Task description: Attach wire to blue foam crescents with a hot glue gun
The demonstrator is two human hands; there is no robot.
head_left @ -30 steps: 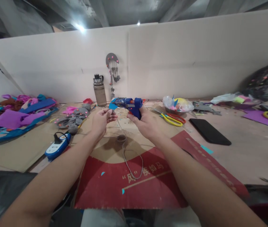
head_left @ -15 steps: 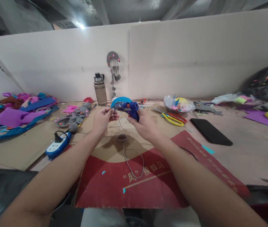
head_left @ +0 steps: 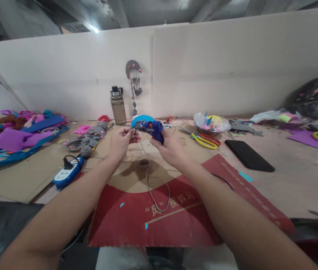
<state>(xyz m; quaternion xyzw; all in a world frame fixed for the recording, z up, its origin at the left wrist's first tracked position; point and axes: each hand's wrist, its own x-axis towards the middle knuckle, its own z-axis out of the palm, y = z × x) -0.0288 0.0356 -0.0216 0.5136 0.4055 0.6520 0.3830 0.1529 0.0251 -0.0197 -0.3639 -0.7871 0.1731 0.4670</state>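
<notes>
My right hand (head_left: pixel 171 148) grips a blue hot glue gun (head_left: pixel 152 128), its nozzle pointing left toward my left hand (head_left: pixel 122 141). The left hand is pinched shut on a small grey piece and the top of a grey cord (head_left: pixel 150 185). That cord hangs down past a small round grey piece (head_left: pixel 144 163) and loops over the red and tan cardboard (head_left: pixel 175 210). A blue curved felt piece (head_left: pixel 142 119) shows just behind the gun.
A water bottle (head_left: pixel 118 106) and a grey hanging ornament (head_left: pixel 134 80) stand at the back wall. Yellow scissors (head_left: pixel 205 141), a black phone (head_left: pixel 249 155), a blue power strip (head_left: pixel 68 171), grey felt pieces (head_left: pixel 87 139) and coloured felt scraps (head_left: pixel 18 135) lie around.
The glue gun has dropped lower and turned in my right hand, its nozzle now close to the piece pinched in my left hand. The left hand has barely moved.
</notes>
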